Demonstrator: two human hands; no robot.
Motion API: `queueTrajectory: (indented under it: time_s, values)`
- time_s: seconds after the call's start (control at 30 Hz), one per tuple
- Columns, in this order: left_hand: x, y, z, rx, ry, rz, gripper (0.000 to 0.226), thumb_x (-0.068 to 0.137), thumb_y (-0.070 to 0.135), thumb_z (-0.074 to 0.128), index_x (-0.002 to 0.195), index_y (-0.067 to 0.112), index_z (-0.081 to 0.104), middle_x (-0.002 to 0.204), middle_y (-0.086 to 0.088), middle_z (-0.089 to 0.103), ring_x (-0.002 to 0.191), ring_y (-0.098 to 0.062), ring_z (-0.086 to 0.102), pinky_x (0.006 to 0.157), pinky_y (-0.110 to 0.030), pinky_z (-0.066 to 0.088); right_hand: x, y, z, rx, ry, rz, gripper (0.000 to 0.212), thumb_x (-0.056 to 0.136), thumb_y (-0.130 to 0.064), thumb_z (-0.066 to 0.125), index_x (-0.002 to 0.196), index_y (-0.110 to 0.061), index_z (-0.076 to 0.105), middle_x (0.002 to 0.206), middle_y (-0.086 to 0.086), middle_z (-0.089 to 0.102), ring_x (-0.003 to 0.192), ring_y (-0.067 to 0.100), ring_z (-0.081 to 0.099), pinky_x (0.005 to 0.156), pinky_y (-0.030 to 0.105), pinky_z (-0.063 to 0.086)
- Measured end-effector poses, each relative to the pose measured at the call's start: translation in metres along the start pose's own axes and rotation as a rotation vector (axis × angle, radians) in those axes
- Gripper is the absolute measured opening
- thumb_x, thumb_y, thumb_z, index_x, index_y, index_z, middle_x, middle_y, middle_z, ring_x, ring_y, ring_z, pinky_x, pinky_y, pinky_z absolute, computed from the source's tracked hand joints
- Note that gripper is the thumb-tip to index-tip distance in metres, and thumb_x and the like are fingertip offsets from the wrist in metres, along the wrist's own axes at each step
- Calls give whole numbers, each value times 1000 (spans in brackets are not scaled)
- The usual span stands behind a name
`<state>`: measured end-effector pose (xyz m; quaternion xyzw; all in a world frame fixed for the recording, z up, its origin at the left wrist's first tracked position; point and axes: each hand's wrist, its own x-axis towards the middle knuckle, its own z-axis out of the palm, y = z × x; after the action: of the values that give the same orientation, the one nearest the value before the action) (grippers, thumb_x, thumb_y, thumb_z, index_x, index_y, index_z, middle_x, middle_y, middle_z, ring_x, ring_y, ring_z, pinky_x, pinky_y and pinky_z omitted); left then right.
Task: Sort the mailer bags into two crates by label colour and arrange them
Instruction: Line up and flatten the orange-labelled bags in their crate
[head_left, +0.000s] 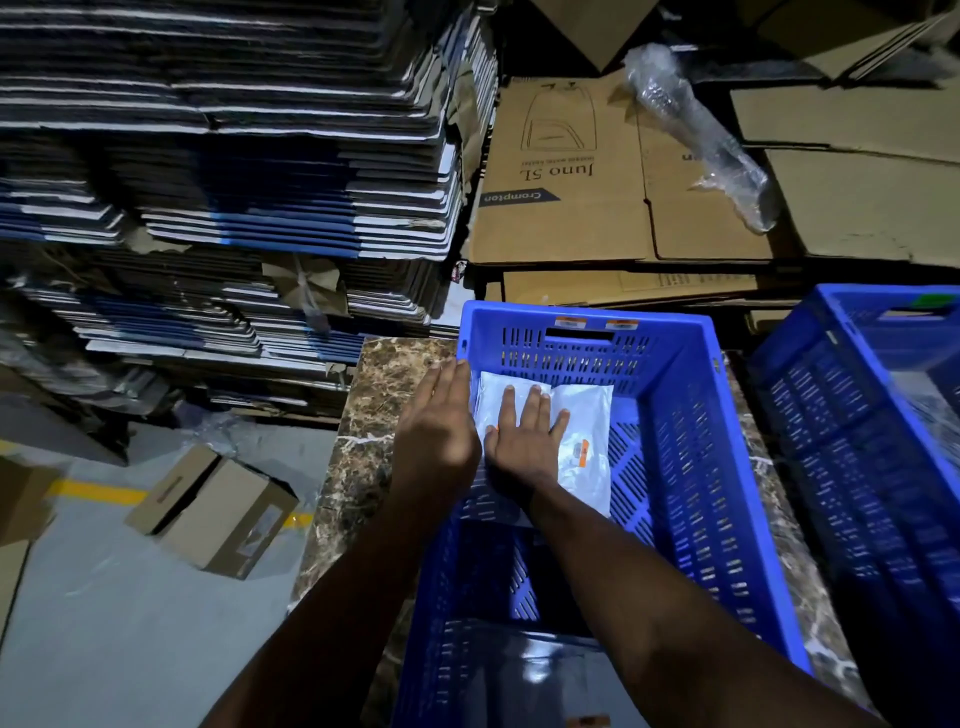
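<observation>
A blue slatted crate (691, 374) stands on a marbled table (363, 447), with orange labels on its far rim. White mailer bags (584, 441) lie on its floor at the far left corner; one shows an orange label (580, 451). My right hand (524, 436) presses flat on the bags with its fingers straight. My left hand (439, 421) is above the crate's left wall beside the bags, its fingers straight and together. A second blue crate (852, 415) with a green label (935, 300) on its rim stands at the right; its contents are mostly hidden.
Tall stacks of flattened cartons (234, 171) rise at the left and behind. Brown flattened boxes (566, 171) and a bubble-wrap roll (696, 130) lie at the back. A small cardboard box (213, 512) sits on the grey floor at the left, near a yellow line.
</observation>
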<state>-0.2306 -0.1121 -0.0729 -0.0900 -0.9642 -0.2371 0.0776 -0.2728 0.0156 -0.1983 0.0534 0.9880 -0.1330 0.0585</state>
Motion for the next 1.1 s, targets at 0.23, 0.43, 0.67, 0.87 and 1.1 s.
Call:
queueTrajectory:
  time_s: [0.23,0.43,0.67,0.87,1.1]
  values:
    - [-5,4,-4,11,-1,21,61,93,20,33,152,7,34,156,-11,38,147,-30,29,117,-51,31,-7,-5,-14,-66,12,-119,66,102,-47,22,159,-26,-3,165,16,-13,152,31,-15,115,63,-15]
    - [-5,2,-4,-27,-8,20,73,83,29,25,152,6,35,157,-11,38,148,-30,28,120,-48,27,-14,-7,3,10,-16,-152,65,103,-38,27,159,-24,-2,165,11,-17,151,30,-20,120,56,-10]
    - [-3,-1,-2,-22,9,64,63,91,21,33,151,3,36,155,-15,39,146,-31,31,120,-46,28,-15,-8,3,19,-20,-150,64,103,-39,27,160,-24,2,166,11,-14,152,29,-19,121,53,-12]
    - [5,8,-5,140,-68,-3,63,99,14,32,158,14,10,166,-3,10,153,-17,6,125,-32,2,-29,-7,-35,40,-36,-164,62,106,-41,19,160,-20,-2,166,9,-11,153,24,-15,121,56,-8]
    - [-1,15,-17,251,-84,67,64,93,13,41,155,10,24,162,-7,26,150,-21,20,124,-34,15,-106,29,-108,337,79,-230,48,103,-35,44,148,-18,39,136,11,57,124,29,52,97,39,45]
